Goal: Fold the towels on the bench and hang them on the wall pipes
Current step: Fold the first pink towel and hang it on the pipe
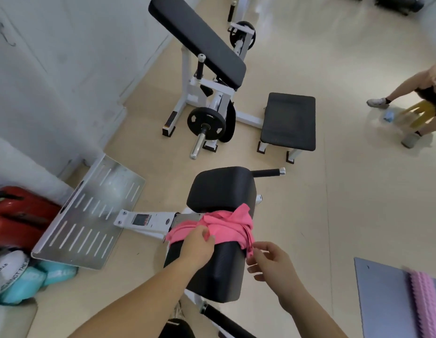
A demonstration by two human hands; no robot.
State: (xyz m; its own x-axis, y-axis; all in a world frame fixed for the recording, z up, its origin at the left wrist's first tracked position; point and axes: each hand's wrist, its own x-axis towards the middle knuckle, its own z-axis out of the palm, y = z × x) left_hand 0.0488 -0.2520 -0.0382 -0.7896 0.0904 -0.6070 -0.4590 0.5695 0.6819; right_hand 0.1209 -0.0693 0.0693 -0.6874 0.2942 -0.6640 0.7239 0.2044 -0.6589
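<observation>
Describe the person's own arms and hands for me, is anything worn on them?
The left hand and right hand are bare: no gloves, rings, watch or bracelets are visible. The left forearm and right forearm are bare too, with no sleeve showing down to the picture's bottom edge.

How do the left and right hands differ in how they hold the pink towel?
The left hand grips the pink towel from above, on top of the black bench pad; the right hand pinches its hanging end at the pad's right side. The left hand's fingers curl into bunched cloth; the right hand's fingertips meet on a thin edge. Both hold the same crumpled, unfolded towel.
</observation>
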